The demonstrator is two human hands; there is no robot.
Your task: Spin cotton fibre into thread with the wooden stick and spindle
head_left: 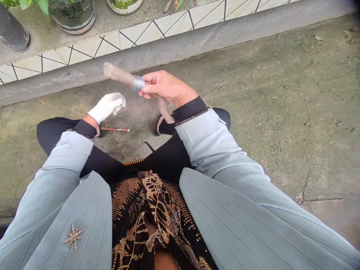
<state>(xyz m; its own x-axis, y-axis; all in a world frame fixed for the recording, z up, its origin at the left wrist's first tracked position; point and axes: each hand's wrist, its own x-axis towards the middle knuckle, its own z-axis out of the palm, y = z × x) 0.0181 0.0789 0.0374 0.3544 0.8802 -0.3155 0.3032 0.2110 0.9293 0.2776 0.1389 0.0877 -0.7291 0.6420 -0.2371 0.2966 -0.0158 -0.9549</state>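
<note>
My right hand, bare, is closed around a thick peeled wooden stick. The stick's far end points up to the left; its bent lower part shows beneath the hand. Silvery wire is wound in a tight coil around the stick, right beside my fingertips. A fine strand appears to run from this coil toward my left hand, which wears a white glove. The gloved fingers are pinched on the strand, below and left of the coil. On the ground under the glove lies a thin reddish stick with a band around its middle.
Concrete ground surrounds my bent legs. Ahead runs a low ledge with a white tiled face. A glass planter, a shallow bowl and a dark pipe stand on it. A small dark stool edge shows beneath me.
</note>
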